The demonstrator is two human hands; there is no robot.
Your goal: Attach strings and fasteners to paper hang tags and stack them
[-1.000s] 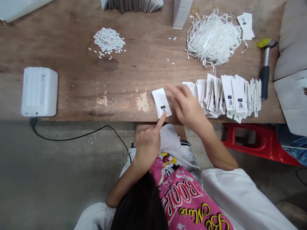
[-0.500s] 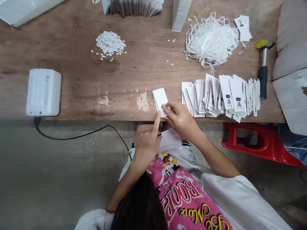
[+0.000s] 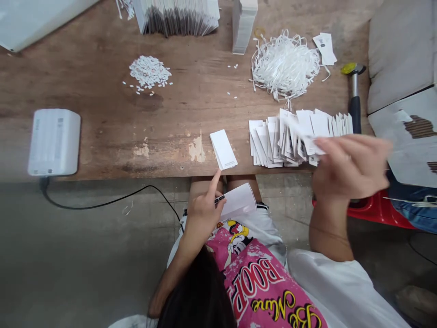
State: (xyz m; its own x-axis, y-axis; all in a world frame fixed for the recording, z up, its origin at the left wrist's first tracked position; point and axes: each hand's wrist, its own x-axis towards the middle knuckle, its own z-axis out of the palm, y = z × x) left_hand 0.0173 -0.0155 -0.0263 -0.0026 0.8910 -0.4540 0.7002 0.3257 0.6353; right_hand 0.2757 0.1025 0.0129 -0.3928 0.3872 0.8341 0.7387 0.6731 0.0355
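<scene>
My left hand (image 3: 204,207) is at the table's front edge. Its index fingertip touches the lower corner of a small stack of white cards (image 3: 223,149), and its other fingers are closed on a small dark-marked strip (image 3: 220,199). My right hand (image 3: 351,168), smeared by motion, pinches a white card (image 3: 300,130) above the right end of the long row of printed tags (image 3: 269,142). A white sheet (image 3: 241,200) lies on my lap, just right of my left hand.
Behind are a heap of white strings (image 3: 285,66), a pile of small white pieces (image 3: 149,72) and upright card stacks (image 3: 180,17). A hammer (image 3: 355,98) lies at right, a white device (image 3: 54,142) with a cable at left. A red stool (image 3: 378,210) stands below the table.
My right hand has left the small stack and swung right over the tag row with a card. My left hand has stayed by the stack. The whole view has shifted a little.
</scene>
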